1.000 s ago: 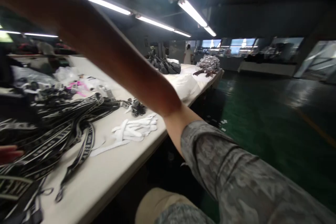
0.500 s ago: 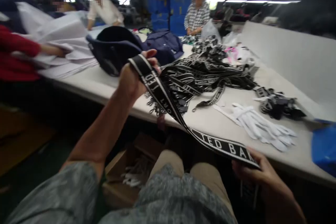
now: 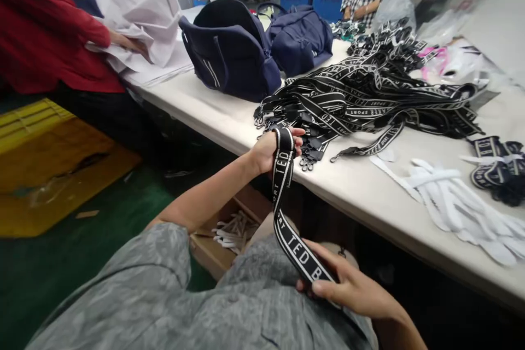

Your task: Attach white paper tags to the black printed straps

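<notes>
A black webbing strap (image 3: 301, 254) with white lettering and white edge lines runs between my two hands. My left hand (image 3: 268, 153) is closed on its upper part near the table edge, with the strap looped over the fingers. Lower down, over my lap, my right hand (image 3: 342, 279) grips the strap between thumb and fingers. Beyond my left hand lies a pile of similar straps (image 3: 361, 98) with metal hooks at their near ends. One loose strap (image 3: 379, 145) reaches out from the pile toward the table's front.
Navy bags (image 3: 233, 57) stand behind the strap pile on the white table (image 3: 197, 115). White strips (image 3: 459, 197) and a tied strap bundle (image 3: 498, 167) lie at right. A cardboard box (image 3: 209, 249) sits below. A person in red sleeves (image 3: 61, 38) handles white sheets (image 3: 139, 16).
Both hands have come closer together, so the strap hangs more steeply between them. My right hand has moved left over my lap. The view has shifted downward and left.
</notes>
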`<state>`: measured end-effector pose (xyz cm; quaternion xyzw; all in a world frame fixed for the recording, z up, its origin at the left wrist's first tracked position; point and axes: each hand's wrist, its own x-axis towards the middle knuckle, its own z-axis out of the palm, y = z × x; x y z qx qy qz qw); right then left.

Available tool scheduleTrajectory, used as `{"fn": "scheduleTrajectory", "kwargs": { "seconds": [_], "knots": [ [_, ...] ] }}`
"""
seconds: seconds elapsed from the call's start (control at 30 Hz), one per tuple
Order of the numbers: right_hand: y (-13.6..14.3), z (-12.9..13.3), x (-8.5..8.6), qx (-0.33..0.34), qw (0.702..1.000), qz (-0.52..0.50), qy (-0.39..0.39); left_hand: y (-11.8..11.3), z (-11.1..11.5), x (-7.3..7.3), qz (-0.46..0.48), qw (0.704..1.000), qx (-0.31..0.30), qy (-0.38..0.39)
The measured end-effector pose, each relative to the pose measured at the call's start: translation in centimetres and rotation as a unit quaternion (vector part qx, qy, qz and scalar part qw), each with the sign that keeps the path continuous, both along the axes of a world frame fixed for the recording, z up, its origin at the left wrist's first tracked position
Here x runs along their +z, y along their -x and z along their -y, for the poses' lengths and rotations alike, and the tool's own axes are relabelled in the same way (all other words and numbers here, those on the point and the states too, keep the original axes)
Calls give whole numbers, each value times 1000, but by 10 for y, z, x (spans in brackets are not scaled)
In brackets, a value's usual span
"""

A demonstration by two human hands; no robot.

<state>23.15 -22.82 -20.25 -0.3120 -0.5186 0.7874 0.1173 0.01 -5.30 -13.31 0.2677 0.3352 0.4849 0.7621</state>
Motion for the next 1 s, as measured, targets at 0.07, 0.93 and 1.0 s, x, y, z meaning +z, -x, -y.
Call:
{"fn": "scheduleTrajectory", "kwargs": {
  "seconds": [0.07, 0.93, 1.0],
  "knots": [
    [17, -9, 3, -14, 997, -53, 53, -9, -4, 5, -1, 1000, -15, -26],
    [7, -31, 27, -250, 937, -245, -5, 15, 84, -86, -521, 788, 88, -316],
    [11, -20, 20, -226, 950, -214, 34, 22, 81, -80, -494, 808, 148, -287]
  ]
}}
